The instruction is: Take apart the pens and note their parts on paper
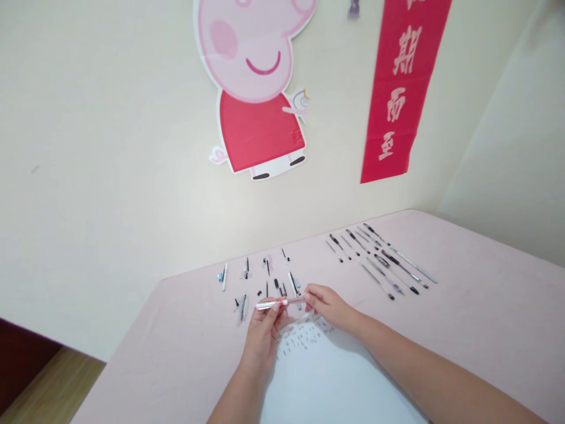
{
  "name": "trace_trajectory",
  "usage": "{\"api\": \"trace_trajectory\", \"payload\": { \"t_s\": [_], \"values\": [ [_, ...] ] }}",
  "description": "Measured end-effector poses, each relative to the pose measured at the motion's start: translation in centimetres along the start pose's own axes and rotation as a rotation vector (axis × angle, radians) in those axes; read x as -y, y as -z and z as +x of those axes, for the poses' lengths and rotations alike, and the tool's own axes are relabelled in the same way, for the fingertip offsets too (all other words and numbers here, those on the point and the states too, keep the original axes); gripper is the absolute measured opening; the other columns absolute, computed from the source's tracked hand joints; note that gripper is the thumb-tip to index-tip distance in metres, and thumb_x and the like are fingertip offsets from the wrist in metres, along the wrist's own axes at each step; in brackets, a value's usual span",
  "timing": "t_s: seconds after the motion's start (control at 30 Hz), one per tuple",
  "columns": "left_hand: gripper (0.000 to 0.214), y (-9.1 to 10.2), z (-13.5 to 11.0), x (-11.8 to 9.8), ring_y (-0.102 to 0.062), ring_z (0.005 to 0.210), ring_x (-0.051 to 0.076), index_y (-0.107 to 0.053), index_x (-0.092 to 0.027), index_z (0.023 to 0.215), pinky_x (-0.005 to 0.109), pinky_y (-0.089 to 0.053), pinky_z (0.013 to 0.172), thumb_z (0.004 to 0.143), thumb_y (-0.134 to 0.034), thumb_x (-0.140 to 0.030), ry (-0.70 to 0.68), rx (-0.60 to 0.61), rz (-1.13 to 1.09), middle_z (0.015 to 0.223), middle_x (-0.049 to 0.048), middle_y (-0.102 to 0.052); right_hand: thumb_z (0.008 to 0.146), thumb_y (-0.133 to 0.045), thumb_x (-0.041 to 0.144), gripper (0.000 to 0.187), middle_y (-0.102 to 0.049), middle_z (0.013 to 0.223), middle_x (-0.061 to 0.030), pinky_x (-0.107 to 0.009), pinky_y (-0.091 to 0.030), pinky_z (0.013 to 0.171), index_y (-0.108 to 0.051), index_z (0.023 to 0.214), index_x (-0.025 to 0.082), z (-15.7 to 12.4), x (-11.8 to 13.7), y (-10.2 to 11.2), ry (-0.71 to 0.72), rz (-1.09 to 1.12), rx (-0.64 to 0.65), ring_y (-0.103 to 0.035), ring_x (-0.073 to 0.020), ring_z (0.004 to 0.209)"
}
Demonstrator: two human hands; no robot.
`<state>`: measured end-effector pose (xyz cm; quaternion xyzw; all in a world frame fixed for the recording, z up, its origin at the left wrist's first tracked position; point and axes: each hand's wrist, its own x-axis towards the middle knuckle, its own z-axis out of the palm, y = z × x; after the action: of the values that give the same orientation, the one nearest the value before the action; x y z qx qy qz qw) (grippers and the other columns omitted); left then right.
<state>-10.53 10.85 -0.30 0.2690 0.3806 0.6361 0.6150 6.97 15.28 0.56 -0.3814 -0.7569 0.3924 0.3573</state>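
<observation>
Across the front of the pink tabletop, a white and pink-red pen lies level between my hands. The fingers and thumb of my left hand are closed around its white, red-ended part. At the pen's right end, the fingertips of my right hand pinch the thin pinkish end. Below both hands rests a white sheet of paper with rows of small handwritten marks near its top. Just beyond my left hand lie several pen parts, among them a white pen barrel.
Rows of pens and refills, such as a black-gripped pen, lie at the back right. Further parts, including a white pen, are spread at the left. The wall behind carries a cartoon pig cutout and a red banner.
</observation>
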Motion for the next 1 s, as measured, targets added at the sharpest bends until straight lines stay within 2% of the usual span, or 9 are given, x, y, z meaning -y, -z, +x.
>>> {"api": "trace_trajectory", "payload": {
  "t_s": [0.3,0.4,0.47,0.57,0.63,0.73,0.87,1.0],
  "values": [
    [0.022,-0.3,-0.3,-0.2,-0.063,0.072,0.01,-0.061,-0.016,0.077,0.019,-0.05,0.067,0.063,-0.076,-0.023,-0.017,0.003,0.0,0.08,0.001,-0.069,0.085,-0.04,0.05,0.038,-0.056,0.059,0.0005,-0.021,-0.041,0.052,-0.048,0.067,0.017,0.0,-0.7,-0.3,-0.091,0.163,0.047,-0.05,-0.0099,0.052],
    [0.022,-0.3,-0.3,-0.1,-0.062,0.069,0.009,-0.062,-0.016,0.078,0.017,-0.05,0.06,0.063,-0.076,-0.024,-0.013,-0.011,0.008,0.078,0.0004,-0.068,0.086,-0.04,0.048,0.037,-0.057,0.061,-0.0001,-0.021,-0.041,0.051,-0.048,0.069,0.017,0.1,-1.0,-0.5,-0.112,0.194,0.06,-0.051,-0.0102,0.054],
    [0.021,-0.2,-0.2,0.0,-0.06,0.061,0.007,-0.063,-0.015,0.08,0.014,-0.047,0.053,0.064,-0.075,-0.023,-0.014,-0.025,0.012,0.073,-0.0007,-0.066,0.087,-0.04,0.043,0.032,-0.057,0.065,-0.0015,-0.023,-0.043,0.055,-0.05,0.072,0.017,0.2,-1.0,-0.5,-0.094,0.124,0.025,-0.053,-0.0121,0.059],
    [0.022,0.1,0.0,0.1,-0.058,0.057,0.005,-0.065,-0.014,0.081,0.011,-0.046,0.05,0.064,-0.075,-0.022,-0.028,-0.041,0.0,0.069,-0.0008,-0.065,0.087,-0.042,0.031,0.02,-0.06,0.081,-0.0053,-0.029,-0.044,0.07,-0.055,0.084,0.017,0.1,-0.7,-0.3,0.016,-0.104,-0.099,-0.055,-0.0163,0.077],
    [0.021,0.2,0.2,0.2,-0.059,0.06,0.006,-0.065,-0.014,0.082,0.012,-0.047,0.052,0.065,-0.075,-0.021,-0.034,-0.051,-0.016,0.072,0.0005,-0.066,0.086,-0.043,0.025,0.018,-0.06,0.09,-0.0076,-0.032,-0.042,0.077,-0.056,0.094,0.016,-0.1,-0.2,-0.1,0.082,-0.244,-0.174,-0.054,-0.0182,0.085],
    [0.021,0.2,0.2,0.1,-0.062,0.067,0.007,-0.065,-0.014,0.084,0.012,-0.05,0.058,0.065,-0.074,-0.017,-0.029,-0.066,-0.024,0.079,0.0023,-0.068,0.086,-0.041,0.021,0.021,-0.061,0.092,-0.0086,-0.033,-0.041,0.079,-0.056,0.099,0.017,-0.4,0.7,0.3,0.118,-0.355,-0.234,-0.054,-0.0189,0.085],
    [0.019,0.0,0.0,0.0,-0.064,0.077,0.009,-0.065,-0.015,0.083,0.016,-0.051,0.072,0.066,-0.073,-0.017,-0.048,-0.053,0.007,0.089,0.0036,-0.069,0.085,-0.04,0.017,0.024,-0.064,0.096,-0.0074,-0.03,-0.041,0.078,-0.057,0.101,0.019,-0.7,1.4,0.1,0.14,-0.324,-0.202,-0.056,-0.018,0.085],
    [0.02,-0.7,-0.6,-0.4,-0.064,0.088,0.013,-0.065,-0.016,0.087,0.022,-0.049,0.082,0.069,-0.071,-0.021,-0.072,0.013,0.067,0.095,0.0058,-0.069,0.083,-0.041,0.016,0.032,-0.066,0.093,-0.0061,-0.028,-0.043,0.073,-0.055,0.111,0.019,-0.9,1.6,-0.5,0.108,-0.289,-0.145,-0.058,-0.0164,0.078]
  ]
}}
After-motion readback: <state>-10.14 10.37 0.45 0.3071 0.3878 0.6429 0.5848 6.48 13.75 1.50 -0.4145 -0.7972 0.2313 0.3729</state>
